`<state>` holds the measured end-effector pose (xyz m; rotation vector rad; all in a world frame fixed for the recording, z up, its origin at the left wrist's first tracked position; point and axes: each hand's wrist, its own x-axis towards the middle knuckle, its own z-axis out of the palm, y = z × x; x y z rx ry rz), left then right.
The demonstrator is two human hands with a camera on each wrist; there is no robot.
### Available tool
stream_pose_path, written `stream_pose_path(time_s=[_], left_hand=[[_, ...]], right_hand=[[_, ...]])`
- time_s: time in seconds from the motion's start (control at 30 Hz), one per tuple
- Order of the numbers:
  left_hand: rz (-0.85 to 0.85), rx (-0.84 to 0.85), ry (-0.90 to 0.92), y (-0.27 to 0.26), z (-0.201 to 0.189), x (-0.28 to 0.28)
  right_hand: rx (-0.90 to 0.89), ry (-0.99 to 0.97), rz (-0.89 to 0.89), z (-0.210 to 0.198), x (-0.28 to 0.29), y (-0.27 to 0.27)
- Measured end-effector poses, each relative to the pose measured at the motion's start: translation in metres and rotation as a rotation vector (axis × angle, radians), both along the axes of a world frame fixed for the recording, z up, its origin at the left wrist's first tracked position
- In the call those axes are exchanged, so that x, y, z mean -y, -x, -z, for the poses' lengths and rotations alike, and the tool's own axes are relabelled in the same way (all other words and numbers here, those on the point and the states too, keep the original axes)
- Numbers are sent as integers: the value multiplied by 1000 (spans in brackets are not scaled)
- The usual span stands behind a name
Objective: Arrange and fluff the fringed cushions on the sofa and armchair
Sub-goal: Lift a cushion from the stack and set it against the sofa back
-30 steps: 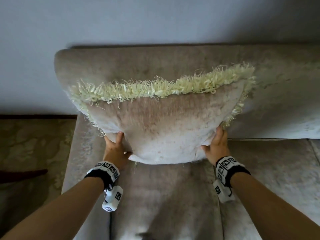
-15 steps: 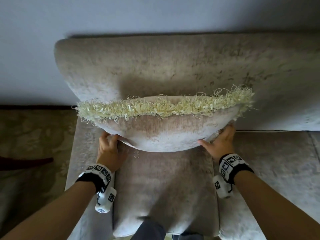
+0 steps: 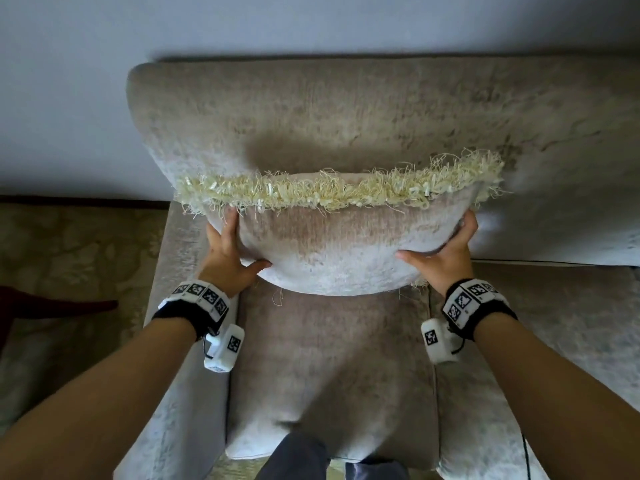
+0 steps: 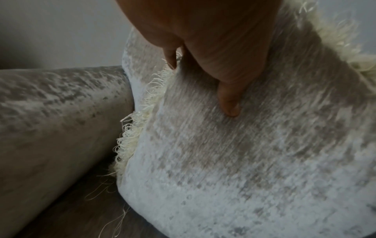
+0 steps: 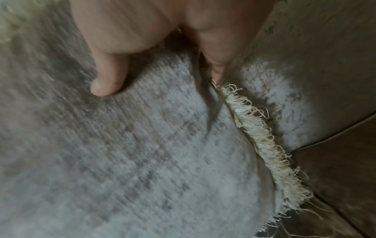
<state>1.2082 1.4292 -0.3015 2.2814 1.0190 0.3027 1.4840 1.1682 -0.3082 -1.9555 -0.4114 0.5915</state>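
Observation:
A beige-grey velvet cushion (image 3: 339, 251) with a cream fringe (image 3: 339, 192) along its top edge leans against the sofa back (image 3: 346, 109) at the sofa's left end. My left hand (image 3: 232, 247) grips its left side and my right hand (image 3: 446, 247) grips its right side. Both thumbs lie on the front face and the fingers reach behind the edges. In the left wrist view my thumb (image 4: 230, 103) presses the cushion (image 4: 244, 161) beside its side fringe. The right wrist view shows the other thumb (image 5: 107, 80) on the cushion (image 5: 132, 153), near the fringe (image 5: 264, 141).
The seat cushion (image 3: 329, 358) lies below the hands, with the sofa's left armrest (image 3: 180, 306) beside it. A patterned carpet (image 3: 69, 254) and a dark wooden piece (image 3: 52, 306) are to the left. My legs (image 3: 294, 459) touch the seat's front. A thin cable (image 3: 526, 455) hangs at bottom right.
The cushion came down from a raised, upright hold to rest low against the sofa back. Both hands slid from its bottom corners up its sides.

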Motion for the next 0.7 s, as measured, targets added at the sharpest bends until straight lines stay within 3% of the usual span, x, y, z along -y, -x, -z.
stream_pose_path(time_s=[0.27,0.4,0.57,0.7], left_hand=[[0,30,-11,1,-27,17],[-29,-120,-108,-2,-18,21],[-76,-357,-199,-15,-3,18],[-70,-545,-167,-21,-10,18]], right_hand=[[-18,-28,97,-20,19,16],[-12,89,23,-12,23,15],[191,236,-163,8,15,21],[126,386,-167,8,11,33]])
